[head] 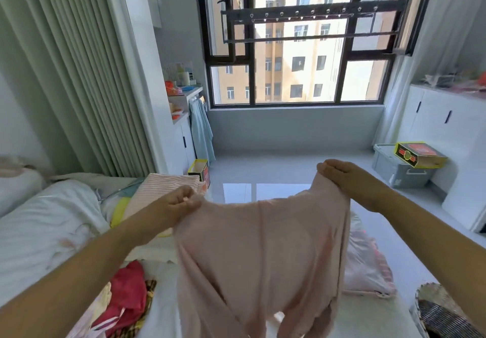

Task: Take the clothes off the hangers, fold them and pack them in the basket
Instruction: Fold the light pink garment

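A pale pink top (263, 253) hangs spread out in the air in front of me, above the bed. My left hand (181, 200) pinches its upper left corner. Its upper right corner is gripped by my right hand (339, 173), fingers curled over the cloth. The garment's lower part drapes down toward the bed. A woven basket (434, 311) sits at the bottom right edge of the view. No hanger shows on the pink top.
The bed (52, 227) with white bedding lies left and below. A red garment (128, 293) and a plaid one lie on it, a striped pink cloth (163, 187) farther back. A grey storage box (402, 171) stands on the floor at right. A drying rack (302, 24) hangs at the window.
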`<state>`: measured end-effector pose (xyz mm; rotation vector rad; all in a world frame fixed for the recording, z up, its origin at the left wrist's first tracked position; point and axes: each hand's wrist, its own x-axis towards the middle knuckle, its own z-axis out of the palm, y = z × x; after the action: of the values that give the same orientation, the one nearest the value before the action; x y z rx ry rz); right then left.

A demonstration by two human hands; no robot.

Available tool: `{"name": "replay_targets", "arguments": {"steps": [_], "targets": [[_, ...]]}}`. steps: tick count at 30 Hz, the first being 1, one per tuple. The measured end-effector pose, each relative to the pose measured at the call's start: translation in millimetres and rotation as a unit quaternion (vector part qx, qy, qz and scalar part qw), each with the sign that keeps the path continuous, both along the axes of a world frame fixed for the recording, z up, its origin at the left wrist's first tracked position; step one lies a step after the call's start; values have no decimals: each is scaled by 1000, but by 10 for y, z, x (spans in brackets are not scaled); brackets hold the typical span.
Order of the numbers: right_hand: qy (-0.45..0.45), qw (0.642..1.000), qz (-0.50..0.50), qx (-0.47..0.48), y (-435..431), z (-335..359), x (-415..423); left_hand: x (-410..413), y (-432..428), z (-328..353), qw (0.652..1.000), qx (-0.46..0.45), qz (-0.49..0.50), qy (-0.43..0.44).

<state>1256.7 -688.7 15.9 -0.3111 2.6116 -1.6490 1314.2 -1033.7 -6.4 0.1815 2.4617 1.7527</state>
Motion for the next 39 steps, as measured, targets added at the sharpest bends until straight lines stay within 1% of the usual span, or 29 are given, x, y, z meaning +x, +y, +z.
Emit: {"name": "replay_targets", "arguments": {"steps": [2, 4, 6, 7, 9, 11, 14, 16, 18, 19, 20, 22, 25, 28, 29, 30, 31, 33, 34, 36, 37, 39], "targets": [[-38, 992, 83, 82, 31, 129, 26, -36, -89, 202, 998, -16, 38, 39], [-61, 976, 125, 166, 72, 209, 5, -23, -193, 421, 998, -16, 38, 56], [-44, 969, 113, 214, 98, 268, -70, 12, -256, 571, 999, 3, 6, 44], [-27, 971, 97, 216, 104, 304, -111, 34, -266, 626, 999, 18, -12, 33], [4, 978, 57, 202, 89, 376, -189, 75, -273, 706, 999, 31, -31, 17], [28, 983, 32, 177, 57, 432, -220, 97, -305, 719, 999, 31, -23, -8], [38, 993, 26, 112, -2, 467, -202, 88, -346, 601, 997, 24, 34, -70], [19, 997, 41, 58, -34, 449, -187, 74, -384, 431, 988, -26, 66, -134], [-17, 998, 67, 3, -61, 413, -183, 88, -393, 252, 973, -103, 58, -196], [-32, 996, 79, -19, -71, 396, -188, 100, -387, 192, 969, -120, 54, -210], [-41, 995, 86, -34, -74, 381, -197, 112, -373, 171, 969, -117, 53, -211], [-42, 994, 77, -61, -51, 374, -227, 117, -339, 220, 982, -57, 52, -174], [-24, 995, 0, -101, 30, 394, -272, 74, -310, 397, 996, 49, 44, -67], [-16, 989, -67, -131, 40, 375, -298, 37, -236, 531, 995, 90, 29, -8], [-9, 988, -78, -131, 19, 371, -302, 29, -202, 554, 997, 70, 27, 3], [2, 989, -83, -125, -4, 373, -303, 27, -174, 575, 999, 17, 28, 20], [15, 990, -81, -117, -23, 391, -299, 27, -172, 593, 996, -67, 31, 39], [56, 995, -52, -60, -31, 468, -275, 35, -216, 633, 971, -227, 32, 63], [79, 996, -29, -8, -17, 524, -260, 38, -265, 664, 959, -275, 32, 54], [98, 991, 39, 84, 24, 630, -213, 69, -334, 735, 949, -312, 41, 18], [80, 987, 75, 116, 53, 663, -191, 93, -340, 770, 947, -319, 46, 7], [41, 970, 131, 200, 127, 681, -169, 129, -312, 827, 955, -290, 68, 13]]}}
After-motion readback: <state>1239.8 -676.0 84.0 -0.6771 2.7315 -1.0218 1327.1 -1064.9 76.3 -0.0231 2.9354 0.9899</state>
